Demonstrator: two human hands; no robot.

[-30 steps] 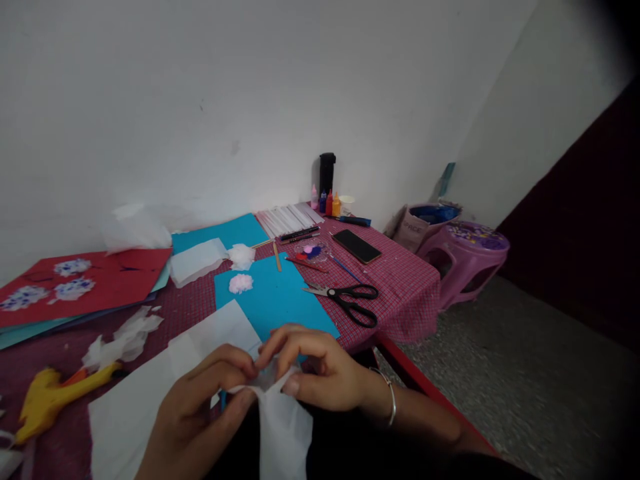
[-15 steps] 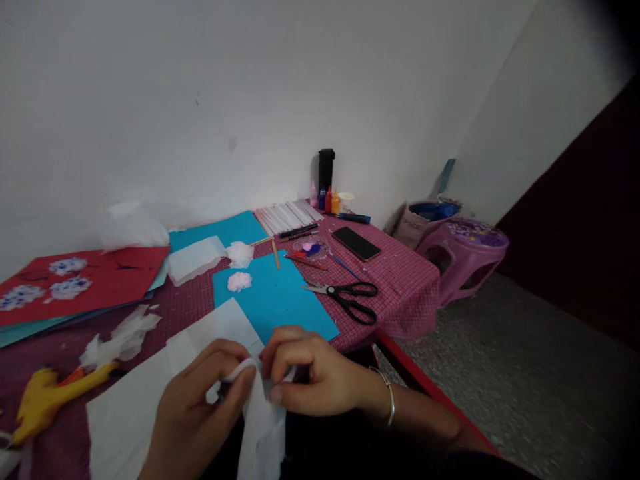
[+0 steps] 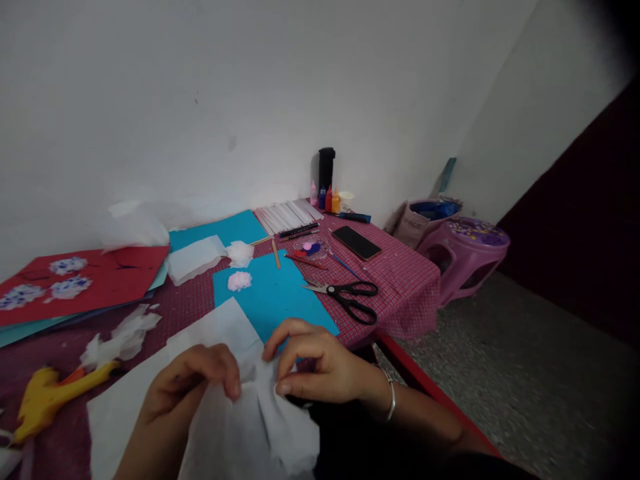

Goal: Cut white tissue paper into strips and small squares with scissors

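A thin white tissue paper (image 3: 250, 427) hangs between my hands at the near table edge, spread wide and creased. My left hand (image 3: 195, 380) pinches its upper left part, the thumb hidden behind the tissue. With thumb and fingertips, my right hand (image 3: 315, 367) grips the upper right part. Below and behind the hands lies a large white sheet (image 3: 135, 393). Beyond them a blue sheet (image 3: 280, 293) carries a pale pink crumpled tissue puff (image 3: 239, 281). Black-handled scissors (image 3: 345, 291) rest across its right edge.
A yellow glue gun (image 3: 55, 400) and torn tissue scraps (image 3: 123, 337) lie at left, below a red sheet with flowers (image 3: 120, 273). Rightward are a phone (image 3: 356, 242), a paint palette (image 3: 311, 249) and small paint bottles (image 3: 329, 199). A pink stool (image 3: 450, 267) stands beyond the table.
The tissue between my hands has opened out from a narrow gathered strip into a wider sheet. My left hand has shifted slightly left, and its grip has changed.
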